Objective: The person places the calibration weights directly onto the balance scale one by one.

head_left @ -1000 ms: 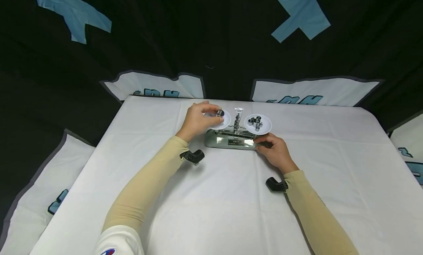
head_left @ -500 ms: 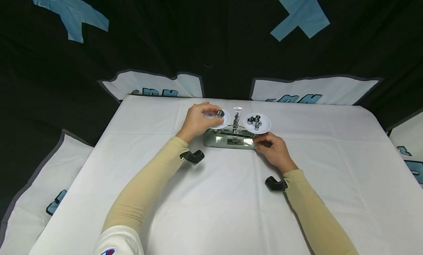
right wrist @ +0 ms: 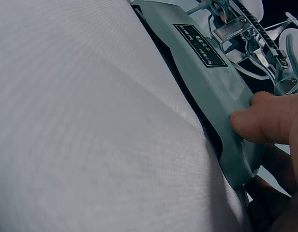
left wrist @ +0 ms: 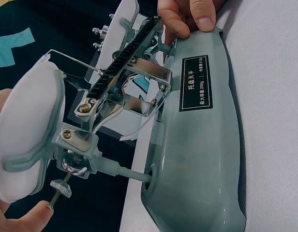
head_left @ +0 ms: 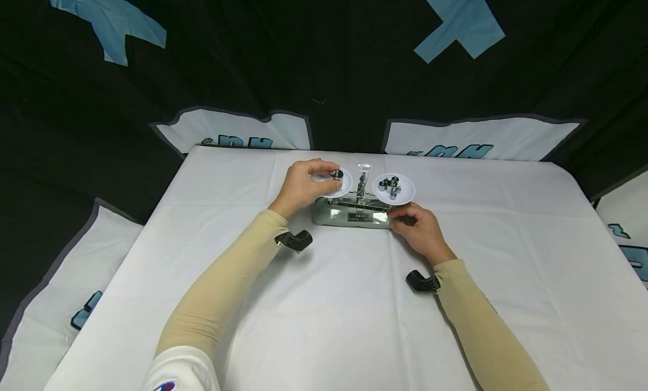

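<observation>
A grey-green metal two-pan balance scale [head_left: 353,212] stands on the white tablecloth [head_left: 324,301] at 12 o'clock from the person. The left hand [head_left: 302,184] pinches a small silver cylindrical weight [head_left: 336,174] between thumb and fingertips, over the round white left pan [head_left: 338,187]; whether the weight touches the pan cannot be told. The right hand [head_left: 420,229] grips the scale's base at its 3 o'clock end, thumb [right wrist: 258,124] pressed on top, fingers curled beneath. The round white right pan [head_left: 394,189] carries a cluster of small metal weights [head_left: 390,186].
</observation>
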Demonstrator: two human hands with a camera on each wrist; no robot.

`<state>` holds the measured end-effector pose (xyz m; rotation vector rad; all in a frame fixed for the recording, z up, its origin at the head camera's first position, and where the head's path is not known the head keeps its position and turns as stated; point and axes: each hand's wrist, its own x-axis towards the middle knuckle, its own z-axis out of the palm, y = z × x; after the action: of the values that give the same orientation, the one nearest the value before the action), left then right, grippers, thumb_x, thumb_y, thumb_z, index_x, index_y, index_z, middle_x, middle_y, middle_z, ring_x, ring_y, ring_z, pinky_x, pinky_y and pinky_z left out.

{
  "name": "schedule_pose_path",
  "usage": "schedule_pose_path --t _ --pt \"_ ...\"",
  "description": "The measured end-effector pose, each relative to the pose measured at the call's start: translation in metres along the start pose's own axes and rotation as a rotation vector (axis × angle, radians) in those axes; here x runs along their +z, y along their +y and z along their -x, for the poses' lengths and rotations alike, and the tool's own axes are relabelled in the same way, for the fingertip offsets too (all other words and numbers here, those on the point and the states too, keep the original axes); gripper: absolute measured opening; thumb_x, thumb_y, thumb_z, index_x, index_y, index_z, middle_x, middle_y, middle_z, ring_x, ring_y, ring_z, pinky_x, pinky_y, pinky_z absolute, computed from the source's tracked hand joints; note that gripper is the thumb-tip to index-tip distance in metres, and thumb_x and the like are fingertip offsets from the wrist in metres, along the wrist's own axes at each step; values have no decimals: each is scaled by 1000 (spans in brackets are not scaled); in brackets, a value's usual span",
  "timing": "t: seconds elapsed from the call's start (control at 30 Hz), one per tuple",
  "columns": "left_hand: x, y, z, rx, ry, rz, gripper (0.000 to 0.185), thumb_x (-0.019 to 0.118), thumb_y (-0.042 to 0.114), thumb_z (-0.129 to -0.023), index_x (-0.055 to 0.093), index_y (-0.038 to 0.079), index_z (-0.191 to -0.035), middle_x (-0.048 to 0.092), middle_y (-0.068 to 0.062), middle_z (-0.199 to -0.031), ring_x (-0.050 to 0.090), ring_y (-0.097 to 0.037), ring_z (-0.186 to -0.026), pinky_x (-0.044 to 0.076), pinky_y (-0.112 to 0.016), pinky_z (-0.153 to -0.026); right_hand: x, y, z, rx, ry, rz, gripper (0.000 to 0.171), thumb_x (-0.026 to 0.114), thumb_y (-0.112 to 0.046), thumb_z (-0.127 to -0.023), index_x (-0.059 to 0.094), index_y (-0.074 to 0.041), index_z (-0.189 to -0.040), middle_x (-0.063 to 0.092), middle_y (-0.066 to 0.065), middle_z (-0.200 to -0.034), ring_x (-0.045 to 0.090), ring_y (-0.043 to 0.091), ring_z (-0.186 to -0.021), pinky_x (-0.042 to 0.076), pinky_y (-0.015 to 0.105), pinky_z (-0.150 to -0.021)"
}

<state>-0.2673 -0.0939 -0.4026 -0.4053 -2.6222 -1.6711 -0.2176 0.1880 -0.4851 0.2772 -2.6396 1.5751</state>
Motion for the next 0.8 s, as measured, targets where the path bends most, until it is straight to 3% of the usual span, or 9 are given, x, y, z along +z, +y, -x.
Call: schedule_pose_path --t 0.27,0.5,0.8 --pt "0 0 0 0 -7 7 39 81 12 -83 75 5 -120 73 -16 -122 50 -29 -141 35 -43 -123 0 1 0 -5 -2 3 17 71 6 -83 74 3 -100 71 19 -115 63 30 -117 49 40 -105" --pt "-4 3 2 14 -2 22 40 81 13 -82 75 6 -120 75 -13 -120 61 -24 -125 47 -43 -110 0 0 0 -16 1 10 17 71 6 -83 75 3 -100 71 19 -114 63 28 -114 50 28 -99" --pt "-20 11 9 24 54 0 38 81 18 -82 76 8 -119 74 -7 -124 59 -21 -128 42 -46 -115 0 0 1 -19 6 13 17 71 6 -83 75 3 -99 71 19 -114 63 28 -113 50 24 -97"
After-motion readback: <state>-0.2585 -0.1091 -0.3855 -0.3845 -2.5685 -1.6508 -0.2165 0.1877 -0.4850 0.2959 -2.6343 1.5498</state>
